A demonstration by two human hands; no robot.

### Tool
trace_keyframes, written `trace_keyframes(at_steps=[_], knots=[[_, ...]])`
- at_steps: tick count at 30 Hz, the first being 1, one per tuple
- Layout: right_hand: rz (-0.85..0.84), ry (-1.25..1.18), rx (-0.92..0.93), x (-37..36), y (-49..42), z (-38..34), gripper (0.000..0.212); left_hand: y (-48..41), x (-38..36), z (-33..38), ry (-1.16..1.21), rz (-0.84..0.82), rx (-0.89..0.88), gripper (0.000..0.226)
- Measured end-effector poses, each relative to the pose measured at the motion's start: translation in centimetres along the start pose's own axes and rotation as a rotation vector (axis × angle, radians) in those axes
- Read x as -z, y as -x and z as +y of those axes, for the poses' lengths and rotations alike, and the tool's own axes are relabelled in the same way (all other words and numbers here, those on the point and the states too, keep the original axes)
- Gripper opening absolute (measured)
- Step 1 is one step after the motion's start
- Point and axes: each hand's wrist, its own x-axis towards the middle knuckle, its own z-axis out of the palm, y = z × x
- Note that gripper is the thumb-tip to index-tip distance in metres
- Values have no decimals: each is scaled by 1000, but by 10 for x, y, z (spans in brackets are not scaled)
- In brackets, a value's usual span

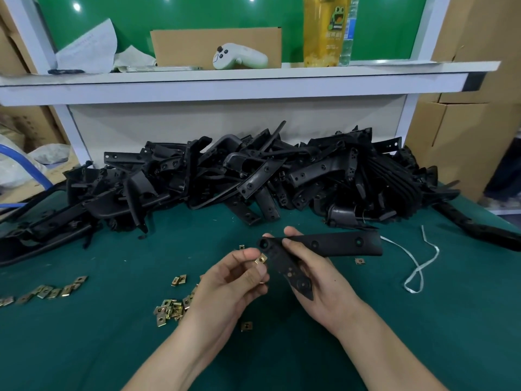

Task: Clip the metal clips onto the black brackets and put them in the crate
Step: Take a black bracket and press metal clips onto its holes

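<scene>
Pinching a metal clip (261, 259) against the black bracket (315, 251) edge, both hands.

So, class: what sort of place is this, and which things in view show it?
Probably a factory assembly bench: a heap of black brackets, loose metal clips, cardboard boxes around.

Both bare forearms come in from the near edge and lean toward each other, so the hands meet in the middle. The left hand (236, 280) turns its palm to the right and pinches a metal clip (261, 259) between thumb and forefinger. The right hand (321, 283) lies palm up, its fingers curled round a black bracket (335, 243). The hands are just beside each other.
</scene>
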Motion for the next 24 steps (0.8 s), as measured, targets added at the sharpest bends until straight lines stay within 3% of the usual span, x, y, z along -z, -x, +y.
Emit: trace_keyframes(at_steps=[7,24], knots=[[14,16,-2,-1,1,2,37,3,-4,1,68,-5,-14,30],[7,25,-14,-4,2,1,31,3,-1,0,112,5,3,30]])
